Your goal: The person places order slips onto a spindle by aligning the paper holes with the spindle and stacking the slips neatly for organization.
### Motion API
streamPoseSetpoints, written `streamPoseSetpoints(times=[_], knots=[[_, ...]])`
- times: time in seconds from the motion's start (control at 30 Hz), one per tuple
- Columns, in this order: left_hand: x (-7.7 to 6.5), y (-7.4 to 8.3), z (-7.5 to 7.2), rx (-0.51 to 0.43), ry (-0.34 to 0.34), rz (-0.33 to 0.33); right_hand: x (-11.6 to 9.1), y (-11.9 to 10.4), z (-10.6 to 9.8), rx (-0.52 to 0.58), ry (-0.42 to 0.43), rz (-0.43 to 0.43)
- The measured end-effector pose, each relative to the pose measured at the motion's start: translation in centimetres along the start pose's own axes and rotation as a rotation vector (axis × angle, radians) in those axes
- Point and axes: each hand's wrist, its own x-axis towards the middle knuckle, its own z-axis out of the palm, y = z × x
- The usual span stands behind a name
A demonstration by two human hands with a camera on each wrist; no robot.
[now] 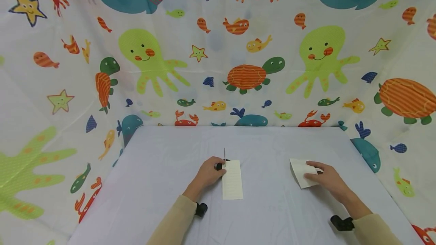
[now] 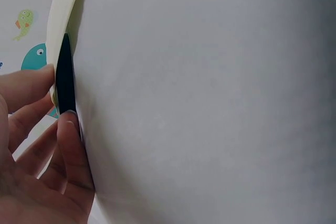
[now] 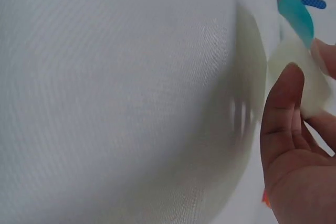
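My left hand (image 1: 210,171) is at the upper left edge of a narrow cream lined notepad (image 1: 232,184) on the table. Between thumb and fingers it pinches a black wedge-shaped clip (image 2: 65,80) against the pad's edge. A thin dark upright line stands above the pad's top left corner; what it belongs to is unclear. To the right, my right hand (image 1: 328,180) holds a loose cream sheet of paper (image 1: 300,172), tilted and bent, by its right side. In the right wrist view the paper (image 3: 310,85) is blurred between thumb and fingers.
A white cloth covers the table (image 1: 163,154). Behind it and at both sides hangs a curtain (image 1: 207,105) printed with sea animals. Black camera mounts (image 1: 201,210) sit at both wrists, by the beige sleeves.
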Motion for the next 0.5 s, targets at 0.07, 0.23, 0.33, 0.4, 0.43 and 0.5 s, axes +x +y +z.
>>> streamPoseSetpoints(times=[0.07, 0.23, 0.33, 0.4, 0.43, 0.5], knots=[[0.0, 0.0, 0.0, -0.002, 0.001, 0.005, 0.0, -0.1, 0.1, 0.005, -0.01, -0.002], [-0.1, 0.0, 0.0, -0.019, 0.0, -0.003, 0.0, -0.1, 0.5, 0.033, -0.009, -0.021], [0.0, 0.0, 0.0, -0.018, 0.0, -0.001, -0.1, 0.0, 0.8, 0.034, 0.021, -0.031], [0.0, 0.0, 0.0, -0.018, 0.0, -0.004, 0.0, 0.1, 1.0, 0.023, 0.04, -0.037], [0.0, 0.0, 0.0, -0.015, 0.0, -0.002, 0.0, 0.1, 1.1, 0.016, 0.048, -0.039], [0.0, 0.0, 0.1, -0.017, 0.0, -0.01, 0.1, -0.1, 1.4, 0.005, 0.056, -0.038]])
